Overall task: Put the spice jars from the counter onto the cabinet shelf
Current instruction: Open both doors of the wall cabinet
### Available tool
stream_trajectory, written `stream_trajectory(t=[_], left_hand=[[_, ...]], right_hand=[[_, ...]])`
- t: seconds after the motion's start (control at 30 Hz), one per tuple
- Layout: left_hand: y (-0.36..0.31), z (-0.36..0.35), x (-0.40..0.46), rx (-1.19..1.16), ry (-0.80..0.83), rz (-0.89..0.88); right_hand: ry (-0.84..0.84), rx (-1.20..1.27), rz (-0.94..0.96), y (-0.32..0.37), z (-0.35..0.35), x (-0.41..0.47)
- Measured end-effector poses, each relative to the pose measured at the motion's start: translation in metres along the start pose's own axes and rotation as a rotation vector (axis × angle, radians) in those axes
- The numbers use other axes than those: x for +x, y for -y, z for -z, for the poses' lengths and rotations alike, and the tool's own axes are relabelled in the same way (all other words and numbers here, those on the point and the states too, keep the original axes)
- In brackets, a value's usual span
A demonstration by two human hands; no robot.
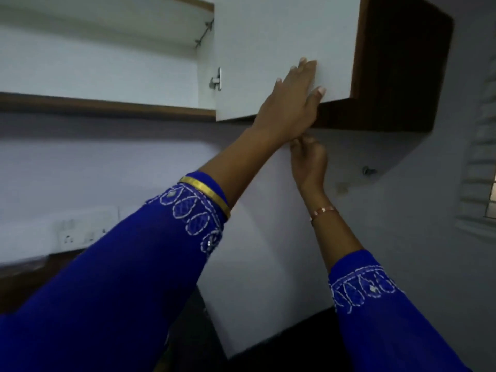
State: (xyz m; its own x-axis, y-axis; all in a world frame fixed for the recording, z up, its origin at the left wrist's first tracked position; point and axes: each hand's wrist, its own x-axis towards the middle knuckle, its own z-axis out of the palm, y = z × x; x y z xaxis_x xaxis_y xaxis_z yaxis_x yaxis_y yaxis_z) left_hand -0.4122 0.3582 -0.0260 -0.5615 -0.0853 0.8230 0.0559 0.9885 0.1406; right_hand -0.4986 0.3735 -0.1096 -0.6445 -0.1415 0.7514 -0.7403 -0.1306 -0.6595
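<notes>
No spice jars are in view. The wall cabinet stands open, and its white inside [94, 63] with a brown bottom edge [107, 106] fills the upper left. The open cabinet door [268, 36] shows its white inner face, hinged at its left. My left hand [292, 100] presses flat on that face near the door's lower right corner, fingers straight. Just below, my right hand [308, 159] reaches up to the door's lower edge with fingers curled there, their tips partly hidden behind my left wrist.
A dark brown cabinet body [402, 63] adjoins the door on the right. A large white panel [268, 251] slants below my hands. A socket plate [80, 232] sits on the wall at left, above a dark counter [26, 277]. A louvred window [483, 157] is at the right edge.
</notes>
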Motion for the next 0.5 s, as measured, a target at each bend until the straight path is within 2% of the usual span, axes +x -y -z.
stream_trajectory(t=[0.27, 0.5], left_hand=[[0.078, 0.026, -0.072, 0.042, -0.037, 0.149], [0.137, 0.075, -0.149, 0.190, -0.030, 0.328]], right_hand=[[0.118, -0.034, 0.046, 0.002, -0.065, -0.055], [0.259, -0.015, 0.062, 0.025, -0.139, -0.118]])
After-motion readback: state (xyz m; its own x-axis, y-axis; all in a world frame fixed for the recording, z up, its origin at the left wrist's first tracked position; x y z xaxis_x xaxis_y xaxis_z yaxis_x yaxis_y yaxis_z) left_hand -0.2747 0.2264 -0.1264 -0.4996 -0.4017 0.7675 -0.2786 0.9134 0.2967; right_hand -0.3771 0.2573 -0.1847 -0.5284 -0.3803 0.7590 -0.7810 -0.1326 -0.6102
